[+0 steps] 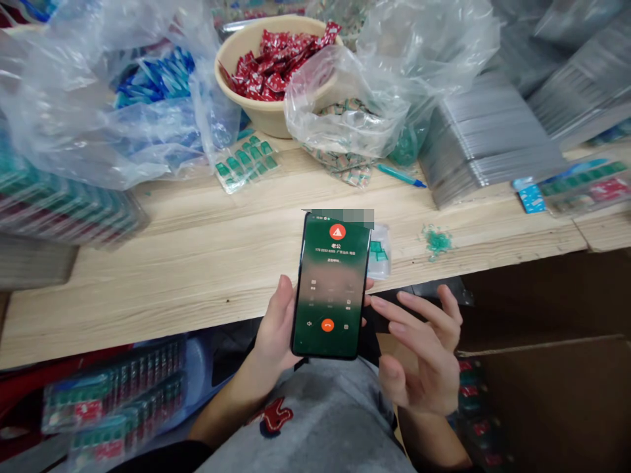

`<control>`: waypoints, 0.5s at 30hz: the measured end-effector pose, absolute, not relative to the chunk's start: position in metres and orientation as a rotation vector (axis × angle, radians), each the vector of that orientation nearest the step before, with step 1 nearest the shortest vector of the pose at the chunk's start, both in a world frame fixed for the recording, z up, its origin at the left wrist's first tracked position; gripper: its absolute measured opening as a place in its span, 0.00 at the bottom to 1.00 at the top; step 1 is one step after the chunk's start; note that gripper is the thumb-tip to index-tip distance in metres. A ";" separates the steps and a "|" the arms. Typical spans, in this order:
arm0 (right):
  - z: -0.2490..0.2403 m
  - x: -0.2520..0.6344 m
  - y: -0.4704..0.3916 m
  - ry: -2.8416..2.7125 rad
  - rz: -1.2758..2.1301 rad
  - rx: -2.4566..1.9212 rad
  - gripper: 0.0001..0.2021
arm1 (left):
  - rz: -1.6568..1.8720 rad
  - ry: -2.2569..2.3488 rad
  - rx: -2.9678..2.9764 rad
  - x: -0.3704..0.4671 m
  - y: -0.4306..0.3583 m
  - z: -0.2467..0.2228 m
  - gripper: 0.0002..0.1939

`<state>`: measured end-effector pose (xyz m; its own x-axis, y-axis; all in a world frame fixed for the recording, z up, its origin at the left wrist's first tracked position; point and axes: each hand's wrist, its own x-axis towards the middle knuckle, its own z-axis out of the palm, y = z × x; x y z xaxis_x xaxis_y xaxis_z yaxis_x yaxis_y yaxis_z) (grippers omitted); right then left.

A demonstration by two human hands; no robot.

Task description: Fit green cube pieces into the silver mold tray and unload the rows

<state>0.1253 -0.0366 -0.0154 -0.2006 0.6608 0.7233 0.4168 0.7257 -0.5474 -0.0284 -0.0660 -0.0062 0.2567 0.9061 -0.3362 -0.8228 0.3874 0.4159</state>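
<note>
A phone (331, 282) with a green call screen and a red button near its bottom is held upright in front of my body. Wrapped around its left edge and back is my left hand (277, 325), the thumb on the left side and some fingertips showing past the right edge. My right hand (424, 348) hovers just right of the phone, palm partly up, fingers spread and holding nothing. Beyond the phone, a small clear tray (380, 253) with green pieces lies at the table's edge.
On the wooden table (197, 263) stand a beige bowl (276, 115) of red packets, plastic bags, a blister sheet (246, 163), a blue pen (401, 175), grey stacked trays (493, 138) and a small green pile (436, 242). Below right is a cardboard box (552, 401).
</note>
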 end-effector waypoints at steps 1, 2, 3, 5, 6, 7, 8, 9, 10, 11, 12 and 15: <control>-0.015 0.125 -0.037 -1.836 0.271 -0.844 0.07 | 1.178 0.570 0.153 -0.029 -0.065 -0.006 0.34; -0.015 0.126 -0.037 -1.840 0.269 -0.846 0.07 | 1.168 0.557 0.135 -0.030 -0.064 -0.006 0.33; -0.015 0.127 -0.037 -1.849 0.270 -0.847 0.07 | 1.147 0.537 0.115 -0.031 -0.062 -0.006 0.33; -0.015 0.130 -0.035 -1.878 0.278 -0.851 0.07 | 1.108 0.489 0.069 -0.033 -0.060 -0.006 0.33; -0.016 0.132 -0.034 -1.894 0.278 -0.855 0.07 | 1.097 0.468 0.049 -0.034 -0.060 -0.007 0.32; -0.018 0.135 -0.033 -1.908 0.271 -0.860 0.07 | 1.094 0.453 0.036 -0.036 -0.060 -0.007 0.32; -0.020 0.138 -0.031 -1.909 0.254 -0.871 0.07 | 1.105 0.446 0.031 -0.039 -0.061 -0.006 0.31; -0.022 0.142 -0.029 -1.895 0.230 -0.887 0.07 | 1.130 0.450 0.038 -0.043 -0.064 -0.005 0.31; -0.026 0.146 -0.027 -1.871 0.201 -0.909 0.07 | 1.163 0.467 0.061 -0.048 -0.067 -0.004 0.30; -0.030 0.151 -0.024 -1.842 0.170 -0.935 0.08 | 1.209 0.503 0.097 -0.055 -0.073 -0.003 0.29; -0.033 0.155 -0.022 -1.808 0.140 -0.964 0.08 | 1.284 0.564 0.130 -0.062 -0.079 -0.001 0.28; -0.043 0.169 -0.017 -1.723 0.082 -1.053 0.10 | 1.591 0.805 0.144 -0.088 -0.102 0.004 0.19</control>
